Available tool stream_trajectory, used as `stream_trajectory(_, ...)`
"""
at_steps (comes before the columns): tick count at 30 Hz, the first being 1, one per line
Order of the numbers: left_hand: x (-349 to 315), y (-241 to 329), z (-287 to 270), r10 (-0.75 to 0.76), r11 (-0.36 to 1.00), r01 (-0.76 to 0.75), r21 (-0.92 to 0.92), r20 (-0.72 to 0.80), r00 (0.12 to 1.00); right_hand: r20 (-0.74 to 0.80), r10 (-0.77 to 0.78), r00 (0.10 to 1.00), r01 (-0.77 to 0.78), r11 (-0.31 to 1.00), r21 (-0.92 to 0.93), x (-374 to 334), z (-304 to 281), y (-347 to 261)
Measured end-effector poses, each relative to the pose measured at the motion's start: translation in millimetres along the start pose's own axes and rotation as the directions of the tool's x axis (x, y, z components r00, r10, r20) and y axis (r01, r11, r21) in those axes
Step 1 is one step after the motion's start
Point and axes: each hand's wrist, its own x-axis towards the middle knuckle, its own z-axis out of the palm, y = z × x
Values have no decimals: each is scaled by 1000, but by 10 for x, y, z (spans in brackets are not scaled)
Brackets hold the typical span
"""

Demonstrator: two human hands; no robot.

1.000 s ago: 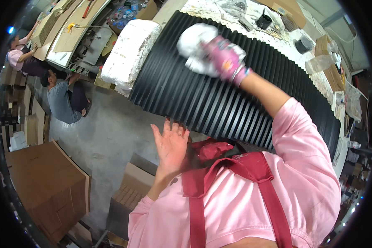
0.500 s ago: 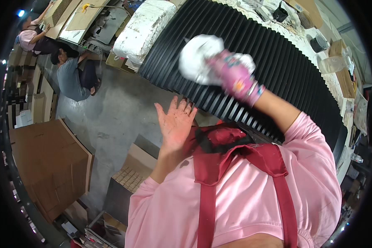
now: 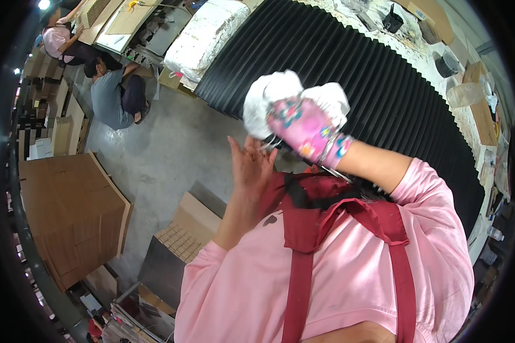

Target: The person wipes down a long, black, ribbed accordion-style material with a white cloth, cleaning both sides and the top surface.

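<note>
A bunched white cloth (image 3: 269,100) is gripped in my right hand (image 3: 304,128), which wears a pink flowered glove. The cloth hangs at the near left edge of a wide row of long black strips (image 3: 383,91) laid side by side on the table. Just below it, my bare left hand (image 3: 252,168) is held palm up with fingers spread, dark smudges on its skin. Its fingertips come close to the cloth and are partly covered by it; whether they touch, I cannot tell.
A white wrapped bundle (image 3: 206,37) lies beyond the strips' left end. Cups and a clear tub (image 3: 468,94) line the far right of the table. A large brown carton (image 3: 71,211) stands on the floor at left. One person crouches (image 3: 111,97); another is behind.
My right hand has brought the cloth nearer and a little left, from over the strips to their near edge. My left hand has shifted slightly right, its fingers now beneath the cloth.
</note>
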Motion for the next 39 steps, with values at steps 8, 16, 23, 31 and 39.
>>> stream_trajectory(8, -3, -16, -46, 48, 999, -48, -20, -9, 999, 3, 206, 979, -194, 916, 350, 180, -264, 640)
stream_trajectory(16, -106, -183, 150, 64, 997, -65, 51, 22, 998, 124, -87, 988, 79, 994, 73, 217, 102, 190)
stream_trajectory(23, -67, -201, -49, 78, 992, -85, 96, 79, 994, 166, -113, 980, 93, 988, 126, 436, -123, 317)
stream_trajectory(31, -22, -343, -18, 185, 944, -215, 250, 141, 973, 104, -299, 949, 266, 932, 248, 435, 149, -68)
stream_trajectory(39, 76, -531, -156, 299, 762, -429, 486, 323, 898, 29, 430, 902, -399, 808, 434, 11, -295, 2042)
